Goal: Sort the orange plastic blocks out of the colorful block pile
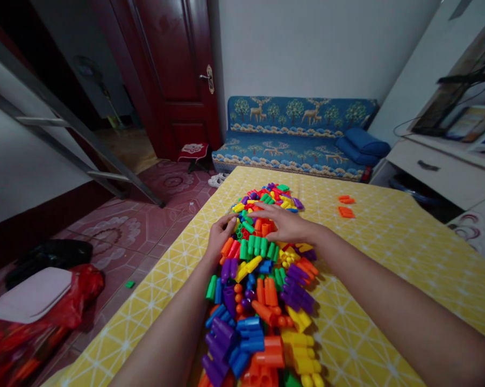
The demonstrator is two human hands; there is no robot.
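Note:
A long heap of plastic bullet-shaped blocks (262, 285) in orange, green, purple, blue and yellow runs down the middle of a yellow patterned tablecloth (387, 258). My left hand (220, 235) rests at the heap's left edge, fingers curled against green and orange blocks. My right hand (286, 223) lies flat on top of the heap, palm down, fingers spread toward the left. Neither hand visibly holds a block. Both forearms reach in from the bottom of the view.
Two loose orange blocks (346, 207) lie apart on the cloth at the far right. A blue patterned sofa (294, 134) stands beyond the table, a red door (173, 75) at back left, white drawers (440, 169) at right. A red bag (44, 317) and a green block (130, 284) lie on the floor.

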